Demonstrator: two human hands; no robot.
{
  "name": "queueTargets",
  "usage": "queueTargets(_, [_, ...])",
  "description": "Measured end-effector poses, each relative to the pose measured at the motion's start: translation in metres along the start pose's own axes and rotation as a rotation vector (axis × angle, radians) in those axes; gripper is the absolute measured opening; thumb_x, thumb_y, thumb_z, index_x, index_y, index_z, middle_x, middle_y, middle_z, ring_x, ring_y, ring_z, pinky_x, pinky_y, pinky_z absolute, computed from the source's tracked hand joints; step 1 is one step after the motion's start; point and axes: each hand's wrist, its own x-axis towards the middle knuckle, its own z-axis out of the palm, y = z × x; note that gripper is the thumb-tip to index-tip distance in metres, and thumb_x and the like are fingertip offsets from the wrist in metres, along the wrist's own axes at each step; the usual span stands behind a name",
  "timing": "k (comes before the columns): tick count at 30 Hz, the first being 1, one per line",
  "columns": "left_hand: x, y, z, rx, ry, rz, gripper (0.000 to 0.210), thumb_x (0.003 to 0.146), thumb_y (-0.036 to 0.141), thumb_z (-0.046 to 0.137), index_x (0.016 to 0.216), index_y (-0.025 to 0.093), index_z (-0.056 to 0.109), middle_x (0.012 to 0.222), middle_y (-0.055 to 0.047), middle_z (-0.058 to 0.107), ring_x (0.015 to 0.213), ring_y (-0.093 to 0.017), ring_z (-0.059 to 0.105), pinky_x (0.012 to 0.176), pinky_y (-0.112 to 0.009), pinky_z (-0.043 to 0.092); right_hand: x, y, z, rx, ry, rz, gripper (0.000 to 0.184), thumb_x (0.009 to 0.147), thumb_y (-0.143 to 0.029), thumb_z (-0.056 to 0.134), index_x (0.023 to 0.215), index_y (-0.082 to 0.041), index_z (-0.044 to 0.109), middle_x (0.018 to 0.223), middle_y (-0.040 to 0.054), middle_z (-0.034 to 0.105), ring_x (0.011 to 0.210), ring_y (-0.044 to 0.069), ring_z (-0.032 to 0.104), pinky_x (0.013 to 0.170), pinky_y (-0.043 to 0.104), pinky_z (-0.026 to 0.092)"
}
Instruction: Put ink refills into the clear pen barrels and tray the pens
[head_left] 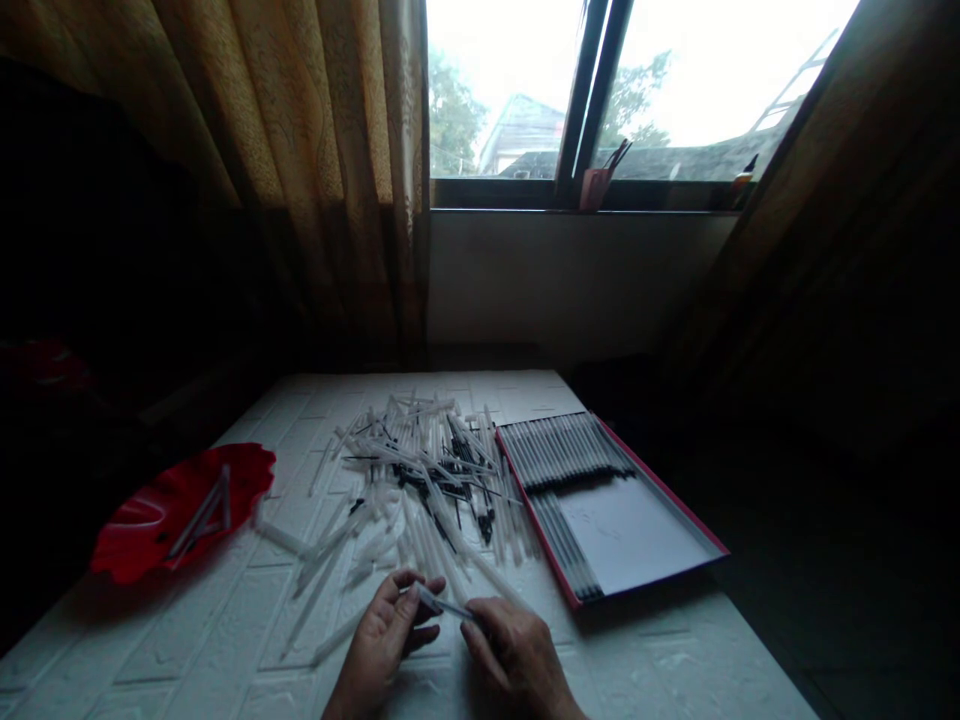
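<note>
Between my two hands is a slim clear pen with a dark line inside. Finger and thumb of my left hand pinch its left end, while my right hand is closed around the other end, which the fingers hide. Just beyond my hands lies a loose pile of clear pen barrels, with black caps and thin dark refills mixed in. To the right, a shallow pink-edged box holds pens with black ends in a neat row, and several more along its left side.
A red wavy-edged plate with a few clear tubes stands on the left of the white brick-patterned table. Behind are a curtain and a window, with a pink cup and a small bottle on its sill.
</note>
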Motion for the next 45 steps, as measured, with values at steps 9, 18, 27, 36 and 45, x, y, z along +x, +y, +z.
queueTargets(9, [-0.008, 0.000, -0.001, 0.466, -0.055, 0.213, 0.044, 0.079, 0.065, 0.058, 0.096, 0.025, 0.057, 0.084, -0.005, 0.075, 0.079, -0.023, 0.071, 0.065, -0.029, 0.053, -0.001, 0.001, -0.001, 0.026, -0.017, -0.005, 0.023, 0.096, -0.030, 0.042, 0.097, -0.023, 0.064, 0.081, 0.0033, 0.072, 0.073, 0.018, 0.070, 0.065, 0.023, 0.047])
queueTargets(18, [-0.016, 0.048, -0.024, 1.190, -0.408, 0.437, 0.020, 0.090, 0.032, 0.050, 0.087, 0.026, 0.068, 0.081, 0.000, 0.073, 0.077, -0.018, 0.067, 0.068, -0.023, 0.046, 0.000, 0.002, -0.006, -0.165, -0.118, -0.151, 0.031, 0.098, -0.037, 0.041, 0.087, -0.024, 0.067, 0.067, 0.0023, 0.068, 0.057, 0.016, 0.064, 0.052, 0.022, 0.040])
queueTargets(27, [-0.014, 0.023, -0.033, 0.961, -0.402, 0.455, 0.025, 0.090, 0.041, 0.053, 0.086, 0.029, 0.075, 0.073, -0.002, 0.075, 0.069, -0.020, 0.069, 0.068, -0.024, 0.051, 0.005, 0.005, -0.005, -0.312, -0.253, -0.244, 0.016, 0.093, -0.033, 0.056, 0.084, -0.025, 0.067, 0.061, -0.0011, 0.066, 0.053, 0.014, 0.061, 0.047, 0.023, 0.031])
queueTargets(36, [-0.009, 0.018, -0.035, 0.921, -0.362, 0.378, 0.025, 0.087, 0.046, 0.056, 0.082, 0.029, 0.074, 0.070, -0.003, 0.074, 0.067, -0.022, 0.068, 0.067, -0.026, 0.053, 0.008, 0.004, -0.002, -0.355, -0.275, -0.281, 0.009, 0.087, -0.028, 0.062, 0.080, -0.024, 0.063, 0.060, -0.0019, 0.065, 0.050, 0.014, 0.061, 0.044, 0.027, 0.026])
queueTargets(45, [-0.006, 0.009, -0.036, 1.068, -0.396, 0.630, 0.019, 0.091, 0.030, 0.052, 0.086, 0.024, 0.069, 0.072, 0.000, 0.073, 0.065, -0.015, 0.069, 0.064, -0.019, 0.051, 0.006, 0.005, 0.004, -0.362, -0.106, -0.304, 0.030, 0.101, -0.031, 0.040, 0.080, -0.025, 0.059, 0.058, -0.0028, 0.062, 0.048, 0.014, 0.060, 0.046, 0.029, 0.028])
